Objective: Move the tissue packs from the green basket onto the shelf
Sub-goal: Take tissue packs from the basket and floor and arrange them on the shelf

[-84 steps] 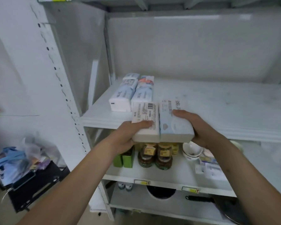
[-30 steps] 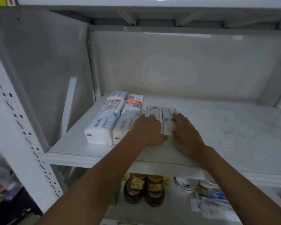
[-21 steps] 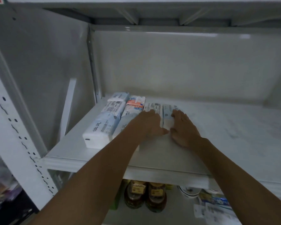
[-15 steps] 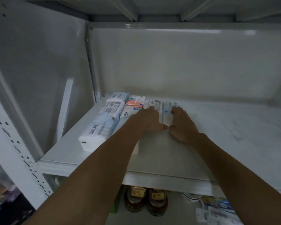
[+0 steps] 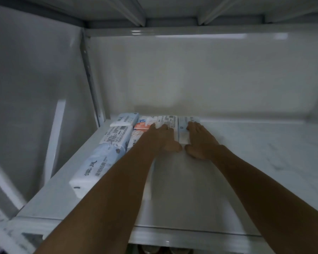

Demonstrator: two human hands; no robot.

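Two tissue packs lie side by side deep on the white shelf (image 5: 246,162), close to its back wall: a white pack with a barcode label (image 5: 168,121) and a pale blue pack (image 5: 184,129). My left hand (image 5: 163,138) lies flat on the white pack, fingers stretched forward. My right hand (image 5: 200,140) rests flat on the pale blue pack, thumb at its near end. Left of them lie several more packs in two rows, among them a long blue-and-white pack (image 5: 99,162) and an orange-labelled pack (image 5: 141,126). The green basket is out of sight.
The shelf's left side wall (image 5: 35,88) and back wall (image 5: 191,79) enclose the bay. The upper shelf's underside (image 5: 173,11) hangs low above. Right of my hands the shelf board is bare marble-patterned white. Jar tops (image 5: 154,251) peek below the front edge.
Both hands have slid the two packs from the shelf's front area back towards the rear wall, beside the earlier packs. The camera has moved closer and lower into the bay.
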